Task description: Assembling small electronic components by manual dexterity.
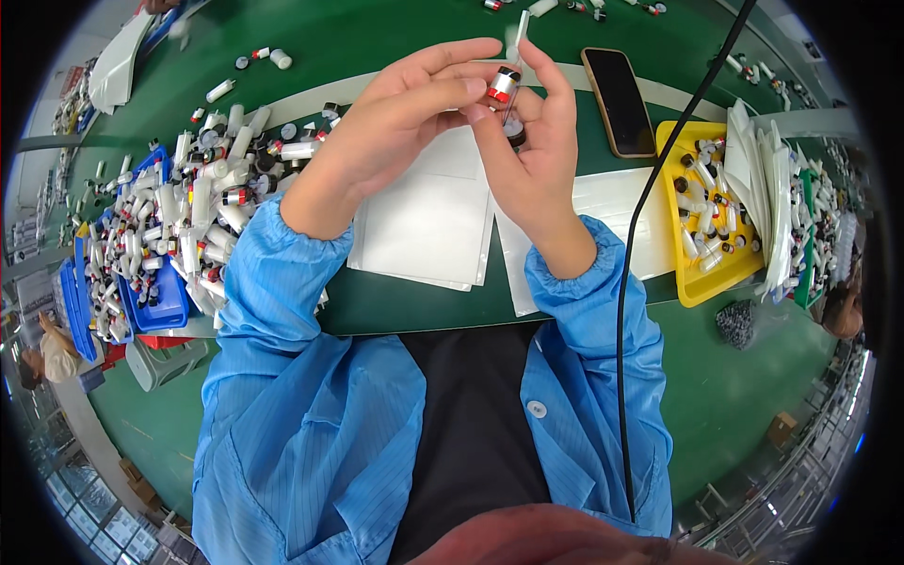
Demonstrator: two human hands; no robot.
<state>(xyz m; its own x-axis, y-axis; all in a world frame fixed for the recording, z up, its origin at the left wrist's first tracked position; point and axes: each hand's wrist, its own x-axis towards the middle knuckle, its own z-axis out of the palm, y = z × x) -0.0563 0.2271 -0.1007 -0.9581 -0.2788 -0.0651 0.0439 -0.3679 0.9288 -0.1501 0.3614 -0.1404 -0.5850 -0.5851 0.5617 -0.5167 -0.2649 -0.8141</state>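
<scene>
Both hands are raised together above the far part of the work surface. My left hand (391, 118) is closed, its thumb and fingers around a small silver cylinder with black and red bands (504, 85). My right hand (535, 155) curls around the same spot, its thumb beside that cylinder. A slim white piece (522, 30) stands up by the right fingertips; its lower part is blurred. Against the right palm and fingers rests a small black cap-like part (514, 131), partly hidden. Below the hands lie white sheets or flat bags (419, 235).
A large pile of small white bottles and caps (202, 202) spreads at left over blue trays (165, 297). A phone (618, 102) lies at far right, near a yellow tray (692, 287) of small parts. A black cable (633, 245) crosses the view. More white sheets (612, 217) lie at right.
</scene>
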